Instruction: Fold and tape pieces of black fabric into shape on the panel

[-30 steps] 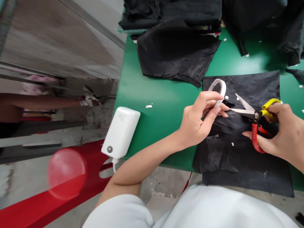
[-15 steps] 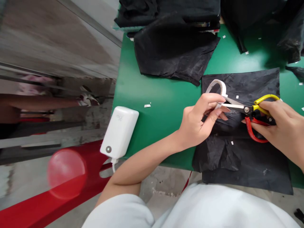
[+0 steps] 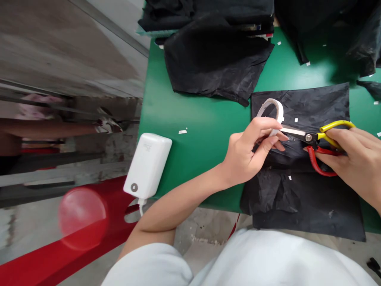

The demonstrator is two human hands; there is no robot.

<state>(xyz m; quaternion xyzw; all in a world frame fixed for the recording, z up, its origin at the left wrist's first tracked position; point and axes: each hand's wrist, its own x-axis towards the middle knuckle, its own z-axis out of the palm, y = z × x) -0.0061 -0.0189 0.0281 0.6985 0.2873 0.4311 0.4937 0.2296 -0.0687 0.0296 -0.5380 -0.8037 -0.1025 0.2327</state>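
Note:
My left hand [image 3: 253, 149] pinches a roll of white tape [image 3: 279, 109], its ring standing up above my thumb and fingers. In my right hand [image 3: 354, 155] is a pair of scissors [image 3: 308, 138] with one yellow and one red handle. The blades point left and reach the tape at my left fingertips; they look closed together, though their tips are partly hidden there. Beneath both hands lies black fabric [image 3: 324, 206] in overlapping pieces. Small white bits [image 3: 296, 120] are scattered on it.
On the left of the green table [image 3: 199, 159] a white power bank [image 3: 149, 165] lies with a cable plugged in. More black fabric [image 3: 217, 63] is piled at the back. A red plastic stool [image 3: 38, 254] stands at lower left; another person's leg [image 3: 53, 131] shows beyond.
The scissor blades have closed at the tape, and the yellow handle has shifted slightly right. My left hand keeps its hold on the roll. The whole view has shifted slightly.

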